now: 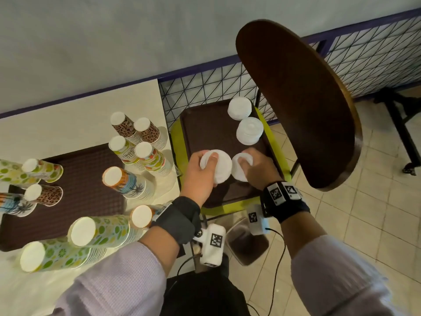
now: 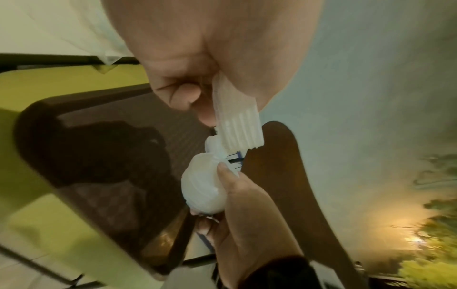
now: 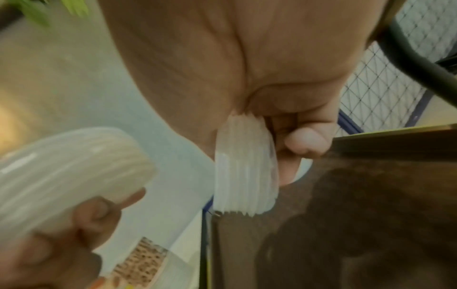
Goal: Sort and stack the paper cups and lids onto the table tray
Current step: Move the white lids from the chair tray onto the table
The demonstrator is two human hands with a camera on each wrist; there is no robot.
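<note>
My left hand [image 1: 208,166] grips a stack of white plastic lids [image 1: 219,167], thumb on top, seen edge-on in the left wrist view [image 2: 238,127]. Beside it my right hand [image 1: 246,164] grips a smaller stack of white lids [image 1: 239,171], which shows in the right wrist view [image 3: 245,172]. Both stacks are just above a brown tray [image 1: 205,131] on a yellow-green chair seat [image 1: 176,142]. Two more lid stacks [image 1: 239,108] [image 1: 250,131] stand at that tray's far right. The brown table tray [image 1: 86,185] at left carries patterned paper cup stacks [image 1: 43,171].
Several upside-down cup stacks [image 1: 141,153] stand or lie on the white table [image 1: 68,124] around the tray. The dark wooden chair back [image 1: 296,99] rises to the right of my hands. A wire mesh fence [image 1: 205,87] runs behind. Tiled floor [image 1: 364,213] lies to the right.
</note>
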